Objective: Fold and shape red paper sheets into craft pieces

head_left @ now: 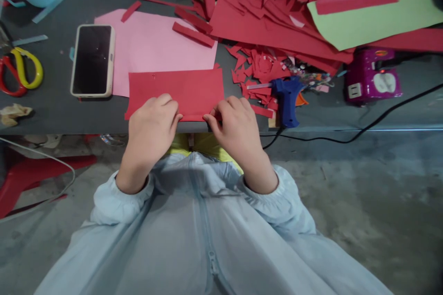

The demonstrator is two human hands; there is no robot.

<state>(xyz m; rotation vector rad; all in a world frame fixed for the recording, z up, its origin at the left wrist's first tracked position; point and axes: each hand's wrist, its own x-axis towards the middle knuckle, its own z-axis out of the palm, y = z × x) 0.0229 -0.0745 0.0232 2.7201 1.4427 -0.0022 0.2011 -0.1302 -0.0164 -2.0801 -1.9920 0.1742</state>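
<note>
A red sheet of paper (pixel 183 90) lies at the table's front edge, with a narrow fold along its near side. My left hand (pixel 154 122) pinches that folded edge left of the middle, thumb and fingers closed. My right hand (pixel 237 124) grips the same edge near its right end, fingers curled. Both thumbs point toward each other with a short gap between them. Under the red sheet rests a larger pink sheet (pixel 155 41), partly covered. A white-framed smartphone (pixel 92 60) with a dark screen overlaps the pink sheet's left side.
To the right are a blue glue gun (pixel 289 101), a purple box (pixel 372 76) and a black cord (pixel 380 117). Red paper scraps (pixel 263 62) and a green sheet (pixel 377 14) spread behind. Scissors (pixel 27 69) with red and yellow handles lie far left.
</note>
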